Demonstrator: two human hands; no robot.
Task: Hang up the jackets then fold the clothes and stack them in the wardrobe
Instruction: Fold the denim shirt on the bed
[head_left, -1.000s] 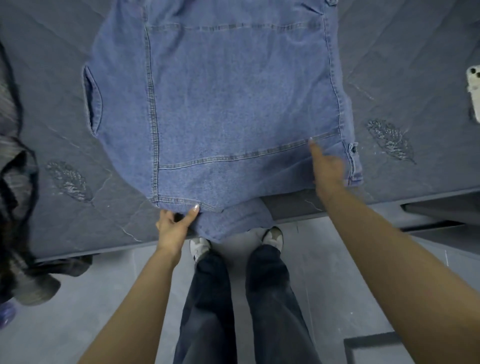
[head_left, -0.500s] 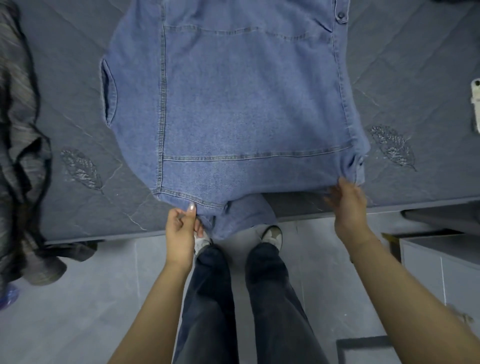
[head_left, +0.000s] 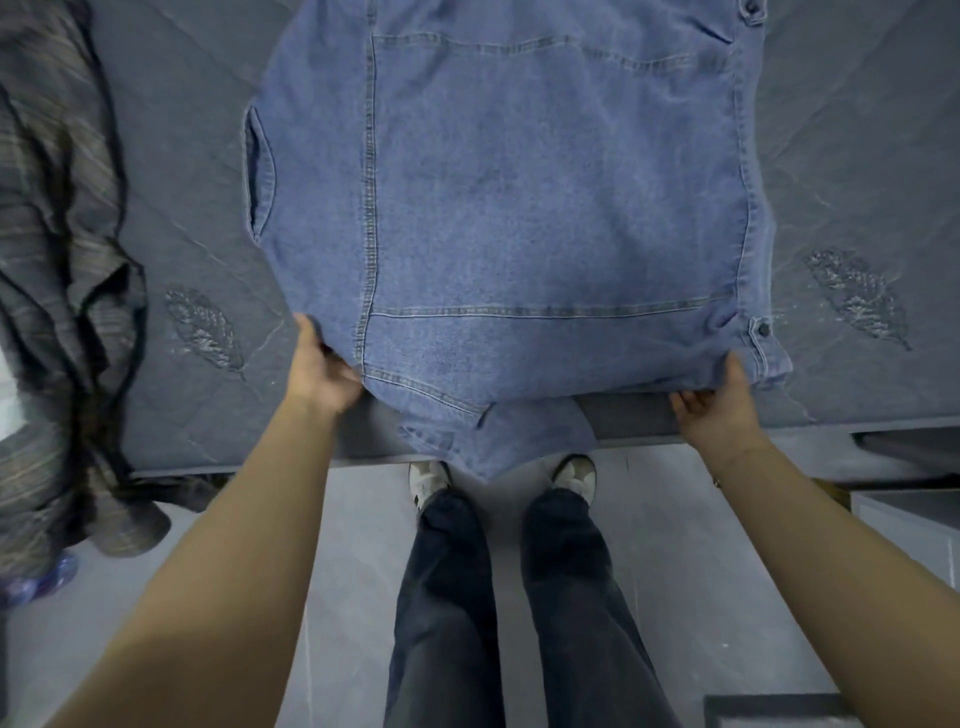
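A blue denim jacket (head_left: 519, 197) lies spread on the grey quilted bed (head_left: 857, 156), back side up, with part of it hanging over the near edge of the bed. My left hand (head_left: 319, 371) grips the jacket's bottom hem at its left corner, fingers tucked under the cloth. My right hand (head_left: 719, 397) holds the hem at the right corner, next to a buttoned tab, fingers curled beneath the fabric.
A dark striped garment (head_left: 57, 270) lies crumpled on the bed's left side and droops to the grey floor (head_left: 337, 545). My legs and white shoes stand against the bed edge. A low grey piece of furniture (head_left: 909, 525) sits at the right.
My left hand moved left along the hem to the jacket's left corner. My right hand dropped from pressing on the denim to gripping the hem's right corner. The view shifted left.
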